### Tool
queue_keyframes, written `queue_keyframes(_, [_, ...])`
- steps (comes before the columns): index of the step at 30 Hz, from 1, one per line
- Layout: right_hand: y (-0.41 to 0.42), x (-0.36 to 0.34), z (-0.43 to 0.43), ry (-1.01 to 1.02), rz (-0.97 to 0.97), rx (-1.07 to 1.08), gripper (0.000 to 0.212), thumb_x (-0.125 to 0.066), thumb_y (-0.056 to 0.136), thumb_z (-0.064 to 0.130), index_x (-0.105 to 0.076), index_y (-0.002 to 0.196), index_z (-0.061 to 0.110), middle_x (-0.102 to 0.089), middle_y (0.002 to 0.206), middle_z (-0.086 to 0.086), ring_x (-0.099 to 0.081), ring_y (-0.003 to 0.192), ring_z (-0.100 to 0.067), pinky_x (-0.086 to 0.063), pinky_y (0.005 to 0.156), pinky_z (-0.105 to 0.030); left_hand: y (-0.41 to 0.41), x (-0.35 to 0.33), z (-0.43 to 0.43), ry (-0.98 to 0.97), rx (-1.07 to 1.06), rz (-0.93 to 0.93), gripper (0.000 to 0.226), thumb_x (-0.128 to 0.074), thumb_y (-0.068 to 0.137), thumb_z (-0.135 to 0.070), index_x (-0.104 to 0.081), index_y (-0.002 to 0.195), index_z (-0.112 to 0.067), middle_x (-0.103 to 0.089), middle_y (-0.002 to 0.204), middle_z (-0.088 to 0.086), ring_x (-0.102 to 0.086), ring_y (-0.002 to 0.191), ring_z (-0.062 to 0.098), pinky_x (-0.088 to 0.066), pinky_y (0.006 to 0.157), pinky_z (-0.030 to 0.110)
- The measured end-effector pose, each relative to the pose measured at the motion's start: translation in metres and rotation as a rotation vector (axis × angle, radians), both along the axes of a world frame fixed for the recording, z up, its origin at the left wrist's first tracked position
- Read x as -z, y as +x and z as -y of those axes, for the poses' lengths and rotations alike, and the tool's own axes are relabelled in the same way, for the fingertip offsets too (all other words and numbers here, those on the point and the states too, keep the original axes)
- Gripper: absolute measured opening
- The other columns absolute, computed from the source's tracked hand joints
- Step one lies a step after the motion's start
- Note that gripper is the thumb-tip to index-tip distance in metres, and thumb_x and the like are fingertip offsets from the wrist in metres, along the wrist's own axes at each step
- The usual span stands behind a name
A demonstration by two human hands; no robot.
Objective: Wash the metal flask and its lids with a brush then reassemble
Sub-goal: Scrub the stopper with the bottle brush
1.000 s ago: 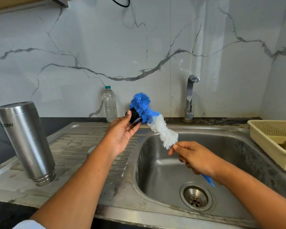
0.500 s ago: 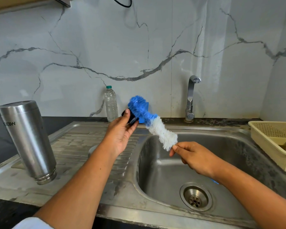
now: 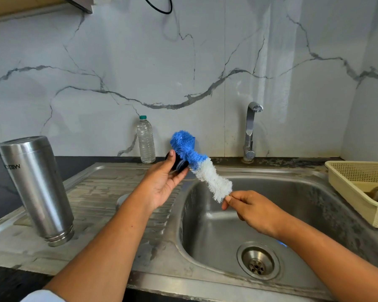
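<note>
The left hand [image 3: 162, 188] held the small black round lid [image 3: 177, 164] pinched between thumb and curled fingers, palm turned upward, above the ribbed draining board [image 3: 100, 192] of the stainless steel sink [image 3: 205, 288]. The right hand [image 3: 255, 212] gripped the long bottle brush with blue and white bristles [image 3: 205, 171], its fingers wrapped round the stem just below the white bristles (a blue handle tip showed beneath the wrist). The brush ran diagonally from the right hand up to the left hand, and its blue bristle end touched the lid.

The brushed stainless steel flask [image 3: 36, 188] stood mouth-down, with its threaded neck on the draining board, well to the left of the left hand. Beyond the left hand, a clear plastic water bottle with a green cap [image 3: 146, 140] stood on the dark tabletop [image 3: 85, 159] against the marble wall. A chrome tap [image 3: 250, 131] rose beyond the right hand. A cream perforated plastic basket [image 3: 347, 182] sat to the right of the right hand.
</note>
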State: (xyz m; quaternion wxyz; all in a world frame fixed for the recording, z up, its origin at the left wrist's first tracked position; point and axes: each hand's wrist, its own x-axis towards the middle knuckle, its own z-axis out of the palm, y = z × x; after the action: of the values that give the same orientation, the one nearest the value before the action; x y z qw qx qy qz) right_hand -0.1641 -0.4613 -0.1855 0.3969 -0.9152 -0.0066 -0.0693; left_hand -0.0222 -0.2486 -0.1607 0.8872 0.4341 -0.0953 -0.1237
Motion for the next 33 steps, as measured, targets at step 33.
queue_keyframes(33, [-0.004,-0.003,-0.008,0.000,-0.038,-0.015,0.035,-0.043,0.109,0.035,-0.072,0.092,0.026,-0.049,0.045,0.022,-0.046,0.047,0.005,-0.034,0.061,-0.019,0.014,0.001,-0.011,0.001,-0.156,0.030,0.038,-0.070,0.094,-0.008,-0.056,0.127,0.007,-0.071,0.124,0.022,-0.073,0.110,0.027,-0.061,0.092,0.038])
